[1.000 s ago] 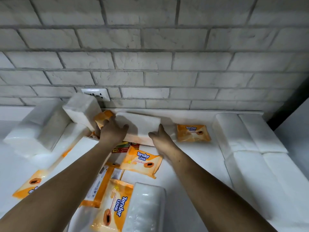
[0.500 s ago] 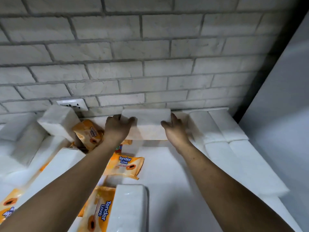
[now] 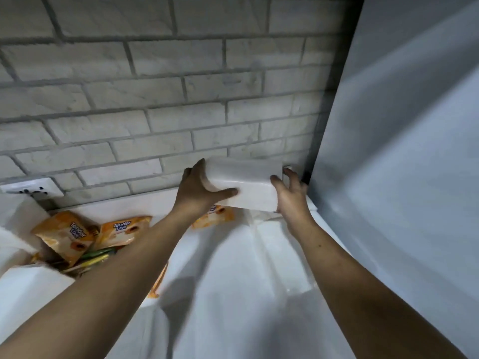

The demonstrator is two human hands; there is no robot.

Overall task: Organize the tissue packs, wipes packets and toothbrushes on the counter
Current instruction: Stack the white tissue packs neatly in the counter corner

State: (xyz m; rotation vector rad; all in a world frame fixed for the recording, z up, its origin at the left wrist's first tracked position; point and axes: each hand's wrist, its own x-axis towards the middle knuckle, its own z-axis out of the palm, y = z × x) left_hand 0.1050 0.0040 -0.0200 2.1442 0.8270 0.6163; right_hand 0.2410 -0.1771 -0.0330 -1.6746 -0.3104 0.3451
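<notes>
Tissue pack (image 3: 250, 189) has moved right, left hand (image 3: 198, 194) and right hand (image 3: 290, 200) gripping its ends

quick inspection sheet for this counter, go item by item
surface: white counter, largely covered; the foreground is blurred.
job's things: one tissue pack held up off the counter near the back right corner; more tissue packs at left; several orange wipes packets lying loose; toothbrushes in a heap beside them.
clutter: nothing seen beyond the job's things.
grippers: left hand grips the raised pack's left end; right hand holds its right end.
cables: nothing seen.
surroundings: brick wall behind, wall socket at far left, grey panel on the right.
</notes>
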